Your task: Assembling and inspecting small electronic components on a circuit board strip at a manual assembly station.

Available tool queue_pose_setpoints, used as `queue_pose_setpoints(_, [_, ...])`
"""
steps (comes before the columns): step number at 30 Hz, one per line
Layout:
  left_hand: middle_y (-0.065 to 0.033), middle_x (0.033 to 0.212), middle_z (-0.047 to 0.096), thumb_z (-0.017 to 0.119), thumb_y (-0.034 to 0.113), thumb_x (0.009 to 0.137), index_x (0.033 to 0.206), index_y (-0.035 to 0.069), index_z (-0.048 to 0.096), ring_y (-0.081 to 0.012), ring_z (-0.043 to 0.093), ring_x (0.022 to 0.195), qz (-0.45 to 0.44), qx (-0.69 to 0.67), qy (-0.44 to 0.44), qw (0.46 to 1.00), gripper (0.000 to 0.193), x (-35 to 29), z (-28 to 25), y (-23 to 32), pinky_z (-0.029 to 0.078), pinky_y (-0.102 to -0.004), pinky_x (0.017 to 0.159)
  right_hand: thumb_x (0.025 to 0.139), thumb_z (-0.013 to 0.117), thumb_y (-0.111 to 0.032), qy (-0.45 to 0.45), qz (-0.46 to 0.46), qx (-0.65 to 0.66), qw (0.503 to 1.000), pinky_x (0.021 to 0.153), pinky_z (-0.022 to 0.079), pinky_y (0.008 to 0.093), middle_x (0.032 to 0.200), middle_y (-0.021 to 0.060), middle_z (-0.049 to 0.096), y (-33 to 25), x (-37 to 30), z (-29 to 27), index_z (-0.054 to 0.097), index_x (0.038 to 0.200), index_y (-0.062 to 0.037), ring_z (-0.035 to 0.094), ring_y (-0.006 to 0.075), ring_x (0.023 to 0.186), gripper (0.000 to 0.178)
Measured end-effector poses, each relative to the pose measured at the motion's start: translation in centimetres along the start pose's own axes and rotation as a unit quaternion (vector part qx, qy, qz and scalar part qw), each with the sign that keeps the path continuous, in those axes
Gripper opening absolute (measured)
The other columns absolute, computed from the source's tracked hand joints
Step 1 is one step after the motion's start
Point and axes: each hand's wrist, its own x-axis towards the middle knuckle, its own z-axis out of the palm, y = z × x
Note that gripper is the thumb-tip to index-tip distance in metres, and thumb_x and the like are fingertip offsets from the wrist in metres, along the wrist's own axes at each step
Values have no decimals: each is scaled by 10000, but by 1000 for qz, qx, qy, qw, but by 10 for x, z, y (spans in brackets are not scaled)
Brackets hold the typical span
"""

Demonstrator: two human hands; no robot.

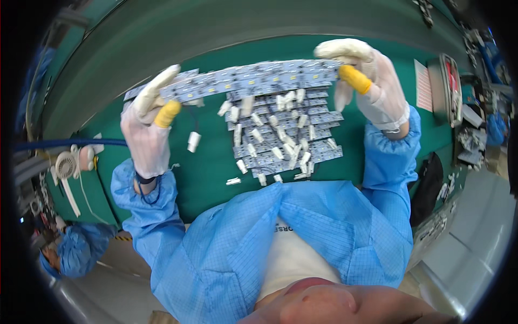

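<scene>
A long, thin LED circuit board strip (pixel 253 79), pale blue-white with small yellow squares, is stretched between my hands above the bench. Its left end is pinched by my left hand (pixel 150 121), in a white glove with a yellow thumb cover. My right hand (pixel 372 81), gloved the same way, grips the other end. From the strip's left part a dark wire hangs with a white connector (pixel 193 141) on it. Below lies an overlapping pile of similar LED boards (pixel 326 154), with many white plugs (pixel 257 135) and wires on top. Another board (pixel 135 93) shows partly behind my left hand.
A green mat (pixel 202 186) covers the bench. At the left sit a small white fan (pixel 66 164) and a blue hose (pixel 75 142). On the right are a red-and-white sheet (pixel 423 86), a metal-sided bin (pixel 443 94) and a black item (pixel 429 183). Another person (pixel 81 254) is at lower left.
</scene>
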Motion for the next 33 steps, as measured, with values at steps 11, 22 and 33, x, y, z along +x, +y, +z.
queue_pose_setpoints(11, [-125, 931, 702, 666, 231, 871, 1143, -35, 597, -177, 665, 851, -17, -154, -85, 984, 387, -1, -5, -2, 508, -277, 810, 745, 663, -636, 51, 19, 1, 999, 534, 469, 209, 759, 90, 643, 20, 13, 1, 538, 1198, 34, 606, 126, 576, 818])
queue_pose_setpoints(22, [-138, 980, 683, 577, 94, 863, 1014, 21, 641, -253, 658, 844, 136, 128, 29, 982, 180, 8, 1, -25, 506, -327, 769, 850, 652, -456, -4, 30, 62, 998, 417, 510, 239, 711, 95, 619, 4, 1, 4, 578, 1014, 60, 606, 156, 517, 547])
queue_pose_setpoints(33, [-67, 791, 714, 380, 417, 998, 1118, 2, 630, -154, 621, 756, 72, 120, -14, 990, 499, 4, 0, -12, 450, -296, 726, 846, 631, -505, -27, 67, 139, 988, 528, 511, 215, 777, 78, 630, 28, -1, -12, 548, 1040, 6, 620, 142, 611, 553])
